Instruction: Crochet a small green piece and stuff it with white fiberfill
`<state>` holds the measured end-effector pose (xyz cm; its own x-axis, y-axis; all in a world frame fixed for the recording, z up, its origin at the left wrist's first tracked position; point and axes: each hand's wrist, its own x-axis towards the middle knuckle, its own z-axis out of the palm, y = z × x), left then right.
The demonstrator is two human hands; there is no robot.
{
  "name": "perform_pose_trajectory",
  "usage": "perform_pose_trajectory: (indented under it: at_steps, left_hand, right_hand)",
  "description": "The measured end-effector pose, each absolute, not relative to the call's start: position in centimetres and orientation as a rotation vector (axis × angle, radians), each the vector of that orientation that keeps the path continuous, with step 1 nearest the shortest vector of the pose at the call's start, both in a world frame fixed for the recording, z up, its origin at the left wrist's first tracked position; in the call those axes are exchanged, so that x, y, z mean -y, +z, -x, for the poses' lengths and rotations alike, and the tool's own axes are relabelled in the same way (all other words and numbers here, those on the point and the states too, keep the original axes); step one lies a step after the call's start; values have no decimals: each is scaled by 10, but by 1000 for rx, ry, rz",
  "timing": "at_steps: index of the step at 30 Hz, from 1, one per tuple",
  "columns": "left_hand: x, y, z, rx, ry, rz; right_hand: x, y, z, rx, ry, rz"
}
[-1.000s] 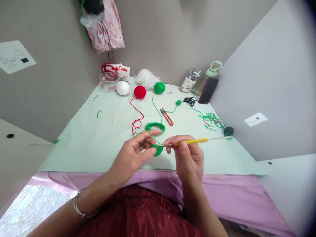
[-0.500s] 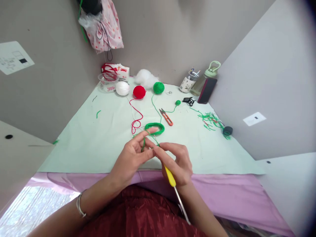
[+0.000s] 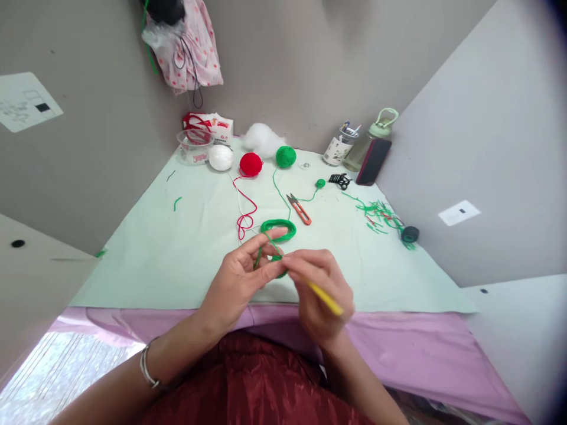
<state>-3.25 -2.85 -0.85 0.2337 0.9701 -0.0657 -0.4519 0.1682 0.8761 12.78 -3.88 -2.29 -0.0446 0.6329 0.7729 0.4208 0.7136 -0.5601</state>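
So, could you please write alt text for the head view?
A person's left hand pinches a green yarn piece; the right hand, beside it, grips a yellow tool. Beyond, on the table, lie a green yarn coil, orange snips and red, white and green yarn balls.

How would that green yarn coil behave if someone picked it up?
The green yarn coil would probably droop, since it looks like thin strands simply looped together. It is likely light, being a slim ring with an open middle. Lying flat, it would probably slide rather than roll.
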Motion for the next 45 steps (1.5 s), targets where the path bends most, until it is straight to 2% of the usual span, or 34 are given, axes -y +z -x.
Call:
perform_pose_trajectory:
  at_steps: [3, 9, 14, 20, 24, 31, 40, 45]
  left_hand:
    - [24, -8, 34, -681, 1037, -685]
    - [22, -6, 35, -635, 1059, -689]
    - [27, -10, 34, -631, 1069, -937]
    - [25, -10, 41, -676, 1049, -1004]
    - [24, -7, 43, -704, 1061, -1042]
    - [27, -1, 45, -815, 1069, -1214]
    - [26, -6, 39, -980, 1260, -1625]
    - [29, -7, 38, -960, 1247, -1346]
  right_hand:
    - [39, -23, -130, 1672, 108, 844]
    - [30, -16, -132, 1289, 730, 783]
    - [30, -21, -129, 1342, 770, 794]
    - [26, -15, -130, 1117, 1067, 720]
    - [25, -10, -133, 1132, 1101, 695]
    - [30, -11, -140, 1323, 960, 741]
    - [39, -2, -146, 1886, 328, 790]
    - [40, -19, -142, 1953, -27, 856]
